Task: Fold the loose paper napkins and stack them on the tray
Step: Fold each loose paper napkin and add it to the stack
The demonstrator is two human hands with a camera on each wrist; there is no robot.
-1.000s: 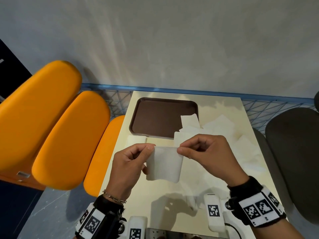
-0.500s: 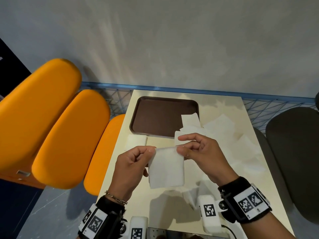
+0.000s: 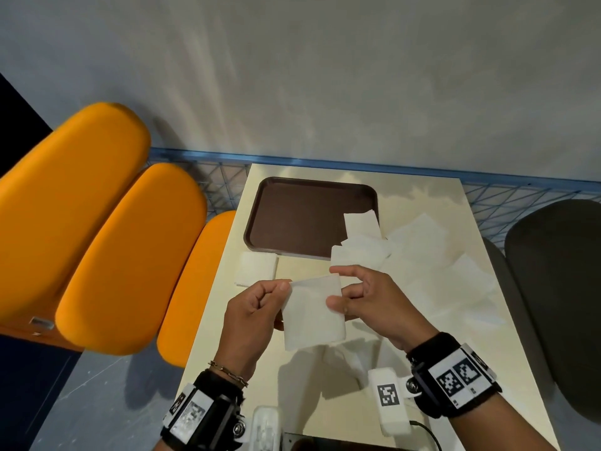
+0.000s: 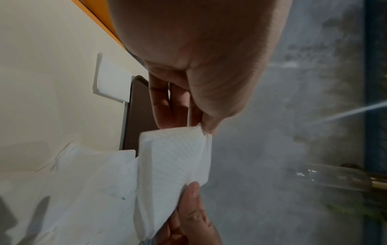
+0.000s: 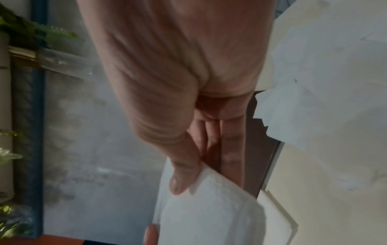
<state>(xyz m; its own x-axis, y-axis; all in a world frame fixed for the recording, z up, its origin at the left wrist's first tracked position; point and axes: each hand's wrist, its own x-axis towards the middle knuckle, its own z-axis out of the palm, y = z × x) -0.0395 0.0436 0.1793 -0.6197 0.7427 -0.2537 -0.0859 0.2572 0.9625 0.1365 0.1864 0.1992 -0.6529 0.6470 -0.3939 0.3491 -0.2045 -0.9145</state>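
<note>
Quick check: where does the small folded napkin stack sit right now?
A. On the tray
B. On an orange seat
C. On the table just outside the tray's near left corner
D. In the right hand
C: the folded stack lies on the table, beside the tray, not on it.

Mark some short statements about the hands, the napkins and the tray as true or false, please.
1. Both hands hold one napkin. True: the left hand and the right hand each pinch it.
2. The held napkin lies flat on the table. False: it is lifted above the table.
3. A folded pile lies on the table beside the tray. True.
4. The tray is orange. False: it is dark brown.
5. All loose napkins are left of the tray. False: they lie to its right.
</note>
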